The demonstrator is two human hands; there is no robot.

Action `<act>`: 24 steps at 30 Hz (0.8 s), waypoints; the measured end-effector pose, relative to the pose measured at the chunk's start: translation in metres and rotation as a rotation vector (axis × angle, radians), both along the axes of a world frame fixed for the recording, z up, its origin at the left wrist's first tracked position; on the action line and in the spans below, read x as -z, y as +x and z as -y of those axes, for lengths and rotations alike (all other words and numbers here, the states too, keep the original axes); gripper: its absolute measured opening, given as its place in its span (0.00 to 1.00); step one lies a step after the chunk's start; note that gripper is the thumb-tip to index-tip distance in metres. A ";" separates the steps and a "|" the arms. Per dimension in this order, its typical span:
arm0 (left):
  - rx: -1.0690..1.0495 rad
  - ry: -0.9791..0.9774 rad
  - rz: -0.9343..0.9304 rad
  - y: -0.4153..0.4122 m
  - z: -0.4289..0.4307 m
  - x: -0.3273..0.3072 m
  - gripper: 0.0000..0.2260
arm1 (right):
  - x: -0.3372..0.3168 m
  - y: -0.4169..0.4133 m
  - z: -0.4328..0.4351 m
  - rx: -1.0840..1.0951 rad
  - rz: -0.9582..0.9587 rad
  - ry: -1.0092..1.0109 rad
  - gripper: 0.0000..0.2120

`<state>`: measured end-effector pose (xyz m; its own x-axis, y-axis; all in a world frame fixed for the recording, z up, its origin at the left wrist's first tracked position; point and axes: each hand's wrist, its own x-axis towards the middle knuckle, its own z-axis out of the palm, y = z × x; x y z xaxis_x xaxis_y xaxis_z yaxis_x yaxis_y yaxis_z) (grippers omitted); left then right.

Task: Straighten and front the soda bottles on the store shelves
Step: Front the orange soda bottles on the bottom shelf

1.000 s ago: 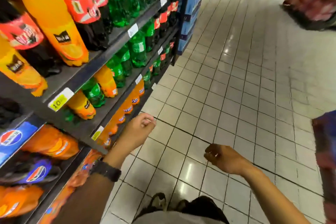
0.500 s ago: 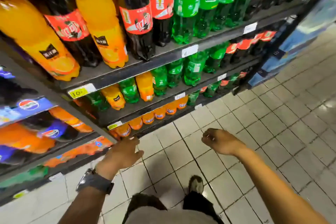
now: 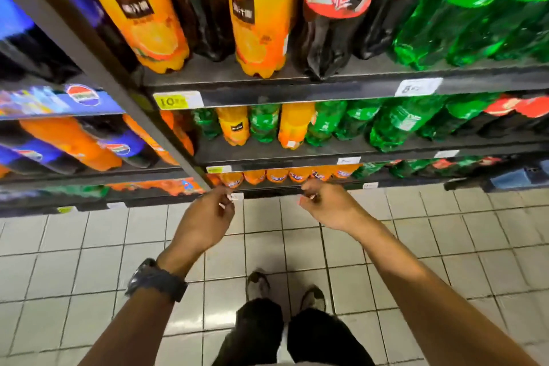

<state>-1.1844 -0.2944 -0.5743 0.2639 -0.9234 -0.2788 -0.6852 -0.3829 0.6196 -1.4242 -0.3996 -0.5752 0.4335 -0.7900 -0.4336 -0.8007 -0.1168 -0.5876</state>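
Note:
Dark shelves of soda bottles fill the upper view. On the top shelf (image 3: 297,89) stand big orange bottles (image 3: 258,18), dark cola bottles with red labels (image 3: 335,9) and green bottles (image 3: 445,24). The middle shelf (image 3: 326,154) holds smaller orange bottles (image 3: 233,125) mixed with green bottles (image 3: 323,122). A row of small orange bottles (image 3: 276,177) lines the bottom shelf. My left hand (image 3: 205,220) and my right hand (image 3: 329,205) hang in front of that bottom row with loosely curled fingers, holding nothing and touching no bottle.
A grey upright post (image 3: 118,89) splits the shelving; left of it stand blue-labelled cola and orange bottles (image 3: 74,142). Yellow and white price tags (image 3: 175,101) sit on the shelf edges. White floor tiles (image 3: 89,261) and my feet (image 3: 258,282) lie below.
I have turned from looking down the aisle to facing the shelves square on. Both hands have risen toward the bottom shelf's edge and come closer together.

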 end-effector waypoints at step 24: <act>-0.269 -0.271 0.423 0.019 0.132 0.386 0.17 | 0.374 0.065 0.106 -0.322 0.181 -0.556 0.18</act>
<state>-1.1650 -0.4266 -0.9605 0.5365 -0.8322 0.1398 -0.7956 -0.4436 0.4127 -1.3595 -0.5053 -0.9491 0.7125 -0.6940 0.1033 -0.5694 -0.6579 -0.4929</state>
